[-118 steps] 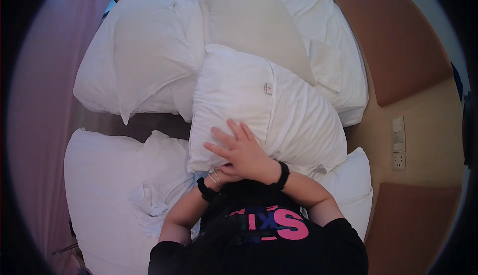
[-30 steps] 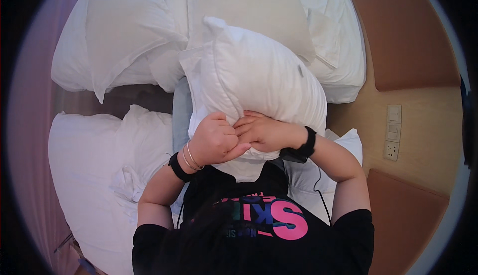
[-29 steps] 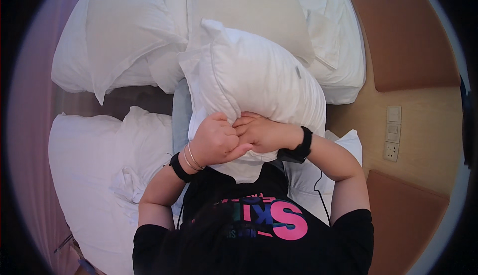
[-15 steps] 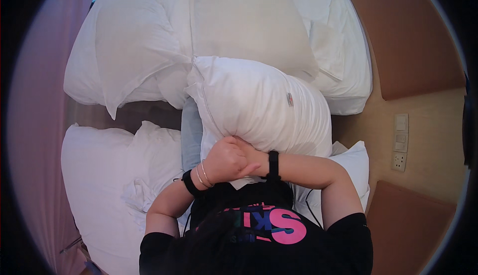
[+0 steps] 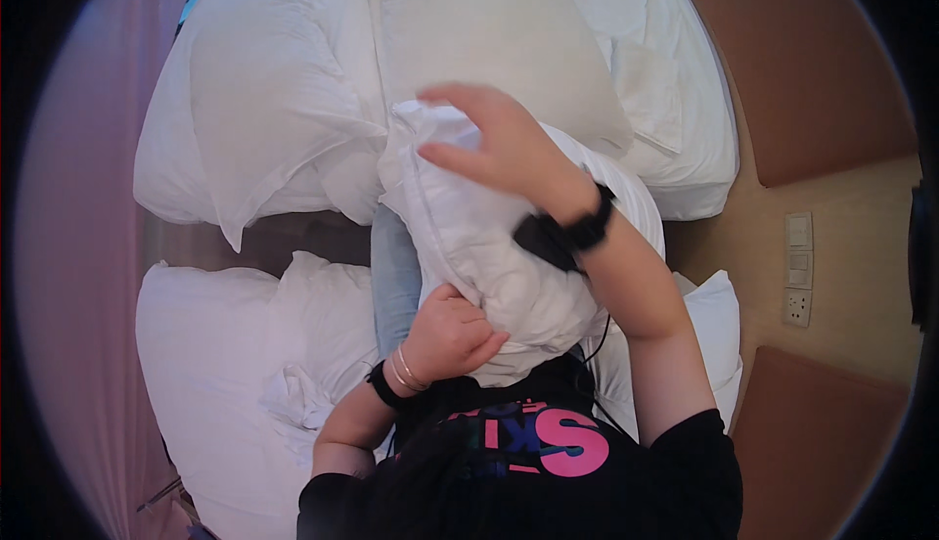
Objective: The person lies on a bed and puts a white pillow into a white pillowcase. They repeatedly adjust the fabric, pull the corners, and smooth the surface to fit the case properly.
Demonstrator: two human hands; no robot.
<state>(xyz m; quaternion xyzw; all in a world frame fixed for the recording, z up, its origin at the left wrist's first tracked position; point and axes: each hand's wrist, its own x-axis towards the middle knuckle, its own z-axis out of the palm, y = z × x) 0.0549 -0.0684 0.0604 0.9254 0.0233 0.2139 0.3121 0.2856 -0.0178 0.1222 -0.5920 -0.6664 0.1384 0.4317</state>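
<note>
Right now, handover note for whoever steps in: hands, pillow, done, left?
Left hand: closed on the lower end of the held pillow, against the chest.
Right hand: flat and open on the pillow's top end, fingers spread, pressing.
Pillow is upright between the two hands, above the beds; two more pillows lie on the far bed.
Done: pillow lifted and in its white case.
Left: it is not yet set down on either bed.

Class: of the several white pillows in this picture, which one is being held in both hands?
The pillow upright against the person's chest: left hand grips its lower end, right hand lies over its top. The others lie untouched on the beds.
</note>
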